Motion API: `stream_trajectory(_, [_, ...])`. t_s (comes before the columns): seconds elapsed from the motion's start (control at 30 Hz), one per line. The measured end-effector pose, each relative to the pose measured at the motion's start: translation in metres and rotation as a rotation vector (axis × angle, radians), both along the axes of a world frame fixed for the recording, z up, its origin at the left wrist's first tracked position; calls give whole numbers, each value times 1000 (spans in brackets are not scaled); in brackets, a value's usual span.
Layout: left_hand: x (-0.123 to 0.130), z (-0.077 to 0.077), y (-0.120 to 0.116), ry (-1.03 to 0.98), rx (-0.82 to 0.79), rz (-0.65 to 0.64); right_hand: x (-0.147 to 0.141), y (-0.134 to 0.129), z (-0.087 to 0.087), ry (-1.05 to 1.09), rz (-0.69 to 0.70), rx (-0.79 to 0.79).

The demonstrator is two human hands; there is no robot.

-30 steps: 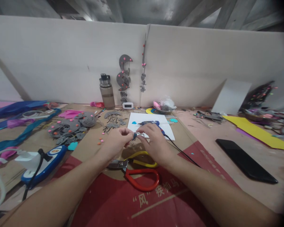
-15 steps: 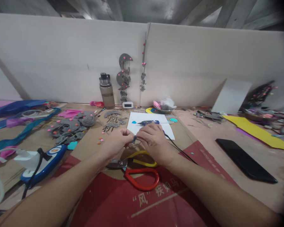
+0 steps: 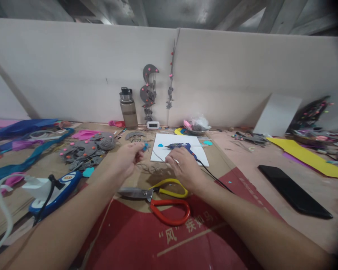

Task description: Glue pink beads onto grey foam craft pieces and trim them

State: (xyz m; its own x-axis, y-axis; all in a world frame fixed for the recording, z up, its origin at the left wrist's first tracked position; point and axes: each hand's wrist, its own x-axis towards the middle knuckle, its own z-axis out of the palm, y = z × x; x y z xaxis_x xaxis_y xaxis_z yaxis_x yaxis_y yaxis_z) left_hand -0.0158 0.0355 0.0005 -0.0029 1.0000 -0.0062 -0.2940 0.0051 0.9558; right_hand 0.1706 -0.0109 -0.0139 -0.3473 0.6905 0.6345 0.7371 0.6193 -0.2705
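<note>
My left hand (image 3: 128, 157) is closed in a pinch around a small blue piece (image 3: 145, 146), mostly hidden by the fingers. From it a thin grey cord (image 3: 158, 156) stretches across to my right hand (image 3: 184, 167), whose fingertips are closed on the cord's other end. Just beyond my right hand, a blue glue gun (image 3: 188, 146) lies on white paper (image 3: 155, 158), near a blue heart-shaped cutout (image 3: 160, 145). Below both hands rests a pair of scissors (image 3: 148, 193) with one yellow and one red handle. Loose thin cord (image 3: 154, 168) curls on the cardboard between them.
A black phone (image 3: 294, 191) lies at right, near yellow sheet material (image 3: 310, 157). On the left are a blue-and-white power strip (image 3: 55, 198) with a charger and grey felt pieces (image 3: 83, 150). A bottle (image 3: 129, 112) stands by the white wall. The glue gun's black cable (image 3: 216, 180) runs behind my right wrist.
My hands have moved apart. My left hand went left and slightly up with the blue piece, and the grey cord now shows stretched between the hands. My right hand stayed nearly in place.
</note>
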Motion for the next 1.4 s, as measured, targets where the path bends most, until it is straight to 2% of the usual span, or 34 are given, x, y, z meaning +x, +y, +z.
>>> stream_trajectory(0.1, [-18, 6, 18, -214, 20, 168, 3, 0, 6, 123, -97, 49])
stream_trajectory(0.2, [-36, 12, 30, -376, 59, 269, 8, -2, 14, 234, -201, 94])
stream_trajectory(0.27, [-44, 15, 35, -421, 71, 302, 9, -3, 20, 280, -142, 28])
stream_trajectory(0.4, [-48, 14, 36, -395, 92, 323, 7, -4, 24, 355, 73, -277])
stream_trajectory(0.5, [-43, 11, 32, -314, 96, 264, 4, -9, 25, 222, 139, -475])
stream_trajectory(0.57, [-38, 8, 29, -255, 98, 227, 4, -15, 27, 15, 206, -613])
stream_trajectory(0.63, [-34, 6, 27, -195, 97, 193, 5, -24, 31, -239, 252, -681])
stream_trajectory(0.73, [-32, 2, 28, -142, 110, 145, 1, -38, 37, -541, 208, -627])
stream_trajectory(0.83, [-34, 2, 31, -137, 118, 110, -6, -47, 38, -630, 181, -552])
stream_trajectory(0.97, [-45, 9, 35, -163, 147, 149, -8, -47, 29, -517, 131, -480])
stream_trajectory(1.17, [-60, 24, 37, -244, 160, 279, 6, -29, 18, -467, 26, -407])
stream_trajectory(1.27, [-61, 26, 36, -238, 184, 274, 12, -19, 17, -455, 6, -368])
stream_trajectory(1.4, [-58, 22, 36, -180, 189, 199, 15, -8, 17, -304, -31, -255])
